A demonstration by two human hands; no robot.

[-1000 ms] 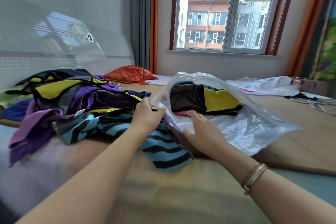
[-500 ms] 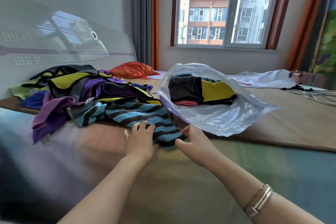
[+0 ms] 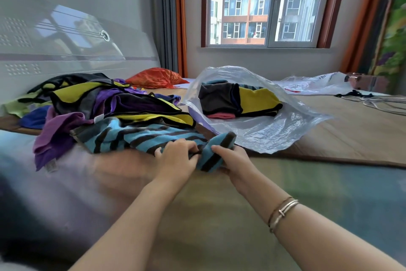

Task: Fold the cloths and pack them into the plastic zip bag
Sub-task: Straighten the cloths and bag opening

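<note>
A blue cloth with dark stripes (image 3: 131, 136) lies at the front of a heap of loose cloths (image 3: 92, 99) on the bed. My left hand (image 3: 178, 156) grips its near edge with curled fingers. My right hand (image 3: 232, 158) holds the bunched corner beside it. The clear plastic zip bag (image 3: 274, 125) lies just behind my right hand, its mouth open toward me. Folded cloths (image 3: 239, 101), dark, yellow and pink, sit inside it.
An orange bag or cushion (image 3: 153, 78) lies at the back by the curtain. More clear plastic (image 3: 312, 82) and some cables (image 3: 377, 100) are at the far right. A white headboard (image 3: 66, 51) runs along the left. A brown mat (image 3: 351, 134) covers the bed's right part.
Both hands left the bag's mouth, came down to the striped cloth's near edge and now grip it, bunching its corner. The camera view has tilted and shifted.
</note>
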